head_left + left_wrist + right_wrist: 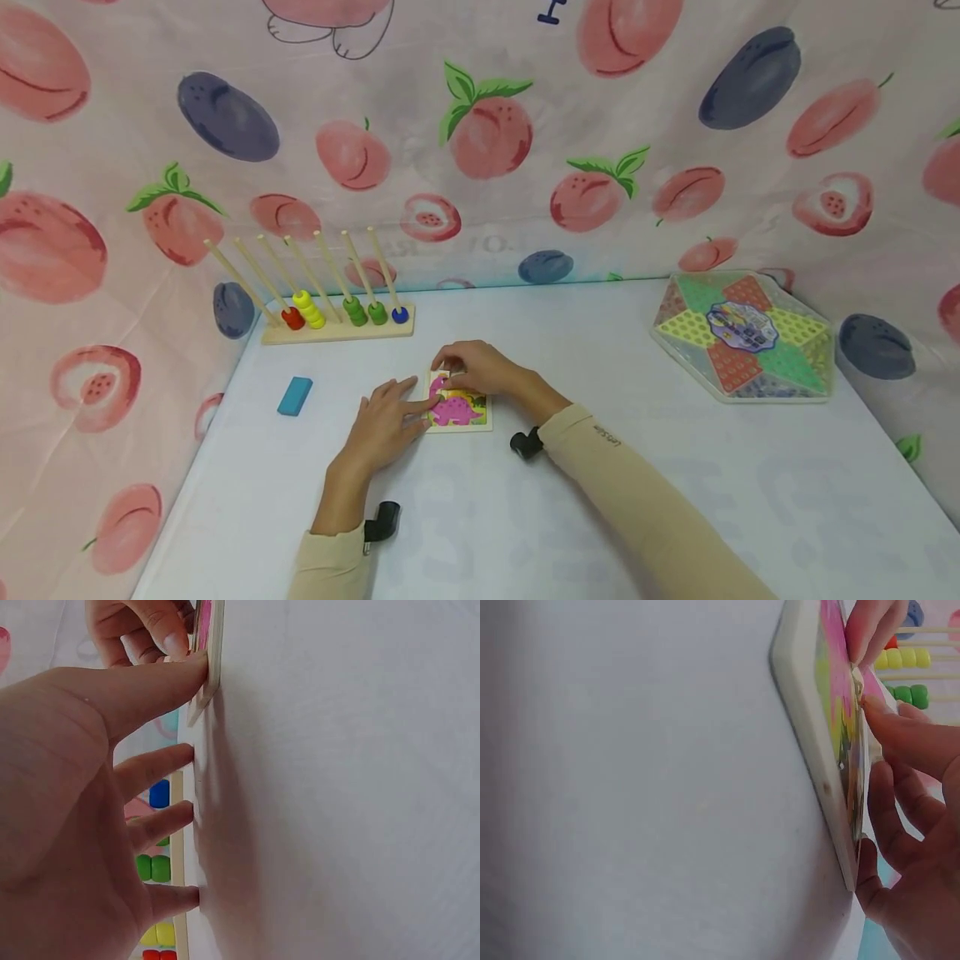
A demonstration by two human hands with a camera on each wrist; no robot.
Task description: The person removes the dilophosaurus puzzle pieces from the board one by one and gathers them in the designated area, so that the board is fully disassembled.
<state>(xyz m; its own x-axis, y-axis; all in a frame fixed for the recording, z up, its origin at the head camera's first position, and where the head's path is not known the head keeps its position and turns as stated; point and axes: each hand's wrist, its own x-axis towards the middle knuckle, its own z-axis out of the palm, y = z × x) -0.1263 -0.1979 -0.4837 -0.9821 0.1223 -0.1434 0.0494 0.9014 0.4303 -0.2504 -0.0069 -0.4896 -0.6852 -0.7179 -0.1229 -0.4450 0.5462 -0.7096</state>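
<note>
Head: high, facing down at my bench (487, 517)
Both wrists: low, close, facing far
All share: puzzle (457, 412), abacus (310, 311)

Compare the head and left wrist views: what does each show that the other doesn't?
Only the head view shows the blue block and the hexagonal case. Only the left wrist view shows the palm side of the left hand. Both share that hand, the right hand, the dinosaur puzzle, bead abacus, white tabletop and fruit-print backdrop.

The counter (600, 350) is white; a pink dinosaur (455, 410) sits on yellow and green in the pale-rimmed puzzle (461, 429); the block (295, 396) is blue; the backdrop (517, 204), pink, fruit-printed.
</note>
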